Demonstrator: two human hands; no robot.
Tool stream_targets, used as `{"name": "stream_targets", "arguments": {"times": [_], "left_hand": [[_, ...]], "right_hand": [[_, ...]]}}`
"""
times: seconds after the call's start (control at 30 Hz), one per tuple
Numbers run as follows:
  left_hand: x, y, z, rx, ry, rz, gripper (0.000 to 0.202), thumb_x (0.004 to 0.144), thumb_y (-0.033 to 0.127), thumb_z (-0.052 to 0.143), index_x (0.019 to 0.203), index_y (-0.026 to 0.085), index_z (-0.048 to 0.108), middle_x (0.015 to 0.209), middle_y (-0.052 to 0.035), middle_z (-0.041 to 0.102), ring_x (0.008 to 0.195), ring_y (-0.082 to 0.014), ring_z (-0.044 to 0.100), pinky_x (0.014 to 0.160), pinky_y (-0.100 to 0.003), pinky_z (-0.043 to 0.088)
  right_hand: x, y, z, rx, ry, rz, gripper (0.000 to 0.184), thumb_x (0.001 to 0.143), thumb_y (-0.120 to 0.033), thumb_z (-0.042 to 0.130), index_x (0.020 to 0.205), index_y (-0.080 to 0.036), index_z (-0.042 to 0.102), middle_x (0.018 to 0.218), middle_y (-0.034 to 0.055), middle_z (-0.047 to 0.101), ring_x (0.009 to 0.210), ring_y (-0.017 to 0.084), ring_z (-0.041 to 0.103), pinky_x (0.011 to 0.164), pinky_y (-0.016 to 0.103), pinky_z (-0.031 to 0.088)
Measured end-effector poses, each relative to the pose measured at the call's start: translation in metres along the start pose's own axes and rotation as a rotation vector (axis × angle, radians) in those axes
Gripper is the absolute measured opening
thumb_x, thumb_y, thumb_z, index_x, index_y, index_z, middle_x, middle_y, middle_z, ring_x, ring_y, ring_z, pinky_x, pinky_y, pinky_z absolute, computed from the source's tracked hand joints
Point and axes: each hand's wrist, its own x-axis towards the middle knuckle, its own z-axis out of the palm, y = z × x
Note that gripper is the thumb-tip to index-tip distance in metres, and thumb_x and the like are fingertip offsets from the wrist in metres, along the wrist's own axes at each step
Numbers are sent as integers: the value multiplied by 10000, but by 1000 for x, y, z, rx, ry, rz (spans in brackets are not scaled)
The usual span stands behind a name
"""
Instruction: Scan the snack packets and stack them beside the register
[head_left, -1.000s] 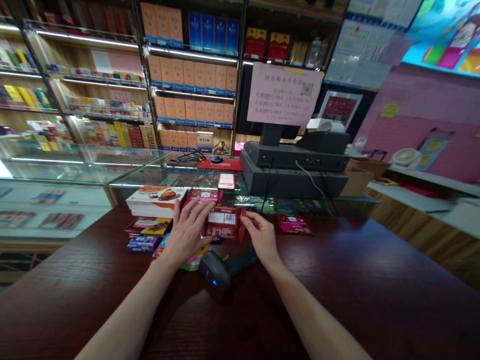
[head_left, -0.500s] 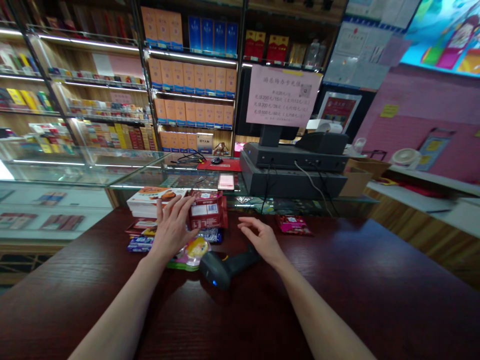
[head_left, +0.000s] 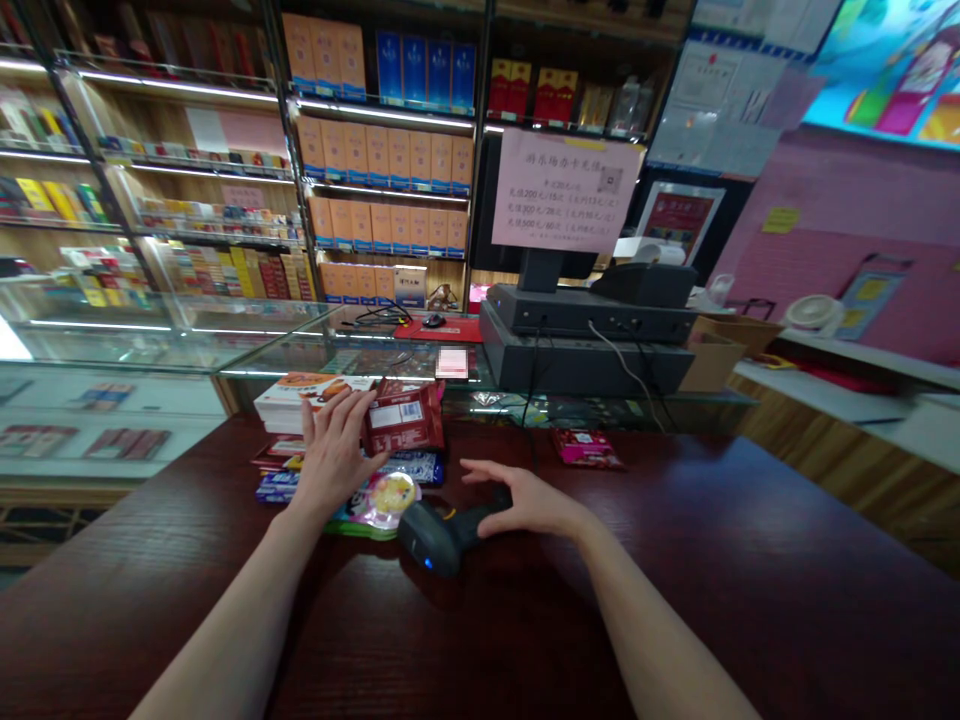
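Note:
My left hand (head_left: 334, 452) holds a dark red snack packet (head_left: 403, 416) upright by its left side, above a pile of snacks on the dark wooden counter (head_left: 675, 560). The pile has a white box with an orange picture (head_left: 296, 398), a blue packet (head_left: 412, 468) and a pink and green pouch (head_left: 379, 500). My right hand (head_left: 521, 500) hovers with its fingers spread over the handle of a black barcode scanner (head_left: 439, 535) that lies on the counter. Those fingers touch or nearly touch the handle.
A small red packet (head_left: 586, 447) lies alone further right on the counter. Behind it stand a black cash register (head_left: 589, 340) with a pink paper sign (head_left: 566, 190), a glass display case (head_left: 150, 335), and shelves of boxed goods (head_left: 382, 150).
My right hand let go of the red packet and dropped down to the scanner handle. My left hand carried the packet left and slightly back, holding it alone.

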Motion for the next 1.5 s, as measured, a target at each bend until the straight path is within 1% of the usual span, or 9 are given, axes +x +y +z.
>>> {"name": "stream_targets", "arguments": {"times": [0.13, 0.23, 0.3, 0.37, 0.5, 0.7, 1.0, 1.23, 1.5], "left_hand": [[-1, 0, 1, -14, -12, -17, 810, 801, 339, 698, 1520, 201, 350, 1450, -143, 522, 1403, -345, 406, 1248, -604, 72], [-1, -1, 1, -25, -22, -27, 820, 800, 339, 692, 1528, 215, 337, 1452, -142, 521, 1406, -349, 401, 1243, -613, 66], [0, -1, 0, -22, -26, -31, 818, 801, 339, 690, 1528, 218, 337, 1454, -144, 519, 1406, -354, 400, 1240, -621, 63], [0, -1, 0, -19, -30, -30, 811, 805, 337, 688, 1526, 215, 338, 1458, -145, 515, 1409, -353, 396, 1241, -619, 64], [0, 0, -1, -13, -23, -27, 810, 803, 352, 693, 1520, 211, 344, 1454, -142, 518, 1407, -351, 401, 1243, -616, 72], [-1, 0, 1, -8, -21, -39, 786, 811, 355, 679, 1512, 212, 355, 1456, -136, 515, 1404, -344, 400, 1243, -612, 79], [-1, -1, 0, 4, -8, -31, 784, 817, 356, 682, 1513, 204, 356, 1434, -145, 529, 1399, -347, 401, 1244, -612, 75], [-2, -2, 1, 21, 13, -34, 790, 827, 377, 686, 1518, 192, 349, 1432, -157, 531, 1392, -352, 412, 1245, -608, 70], [-1, -2, 0, -3, -15, -40, 841, 811, 353, 695, 1544, 225, 305, 1451, -144, 517, 1414, -355, 391, 1242, -616, 57]], "right_hand": [[0, 0, 1, -120, -103, 17, 949, 711, -393, 829, 1539, -286, 379, 1460, 89, 586, 1392, 310, 490, 1236, 591, 77], [1, -3, 4, -190, -129, -8, 928, 728, -364, 797, 1545, -300, 362, 1466, 83, 580, 1400, 297, 485, 1233, 611, 9], [2, -6, 7, -244, -124, -27, 924, 719, -356, 794, 1540, -314, 373, 1450, 71, 595, 1442, 302, 428, 1229, 618, -9], [2, -9, 10, -282, -120, -50, 915, 709, -347, 795, 1530, -333, 392, 1447, 60, 599, 1462, 305, 394, 1226, 621, -18], [3, -11, 15, -284, -142, -74, 875, 722, -326, 778, 1514, -372, 408, 1465, 34, 580, 1375, 292, 503, 1220, 637, -7], [4, -13, 17, -284, -153, -63, 870, 722, -319, 785, 1503, -410, 412, 1449, 6, 594, 1320, 297, 550, 1211, 659, 43], [4, -11, 17, -312, -118, -80, 688, 710, -348, 810, 1360, -271, 594, 1290, 68, 686, 1260, 270, 599, 1231, 605, 64], [3, -12, 12, -291, -46, -113, 546, 728, -348, 804, 1252, -295, 658, 1213, 38, 719, 1199, 251, 636, 1227, 610, 66], [-1, -16, 2, -246, -23, -78, 547, 711, -353, 821, 1237, -306, 677, 1225, 23, 717, 1200, 269, 633, 1227, 624, 68]]}}
